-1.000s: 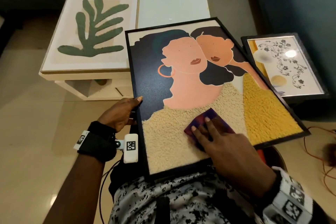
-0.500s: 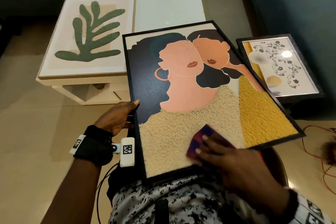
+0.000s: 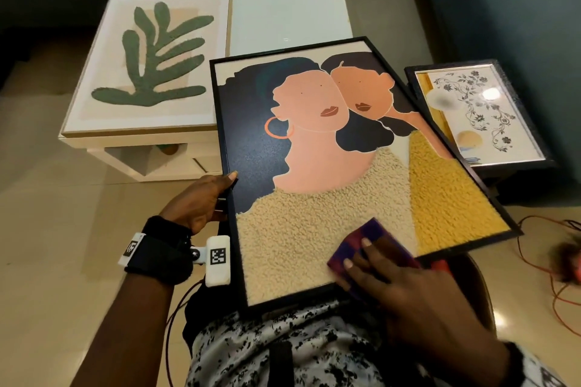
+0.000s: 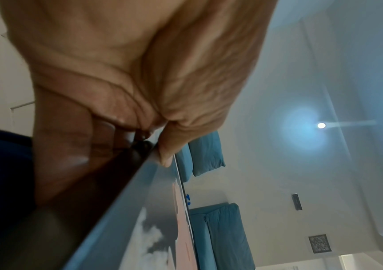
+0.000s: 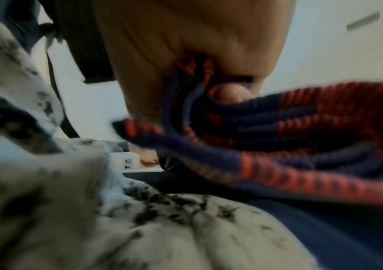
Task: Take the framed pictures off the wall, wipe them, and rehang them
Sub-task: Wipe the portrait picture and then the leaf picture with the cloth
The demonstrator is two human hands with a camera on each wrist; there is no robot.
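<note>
A large black-framed picture (image 3: 314, 166) of two faces lies tilted across my lap. My left hand (image 3: 204, 201) grips its left frame edge, thumb on the glass and fingers underneath; the left wrist view shows the same grip (image 4: 126, 131) on the frame edge (image 4: 116, 191). My right hand (image 3: 393, 276) holds a folded red and blue cloth (image 3: 374, 232) and presses it on the glass near the lower right edge. In the right wrist view the cloth (image 5: 278, 146) bunches up into my palm (image 5: 186, 54), blurred.
A light-framed leaf picture (image 3: 151, 63) lies on a low white table (image 3: 289, 19) ahead. A smaller black-framed floral picture (image 3: 478, 113) lies at the right against a dark wall. Orange cables (image 3: 553, 261) trail over the tiled floor at the right.
My right hand has slid the cloth down the glass toward me, close to the picture's near edge. My left hand has kept its grip on the frame.
</note>
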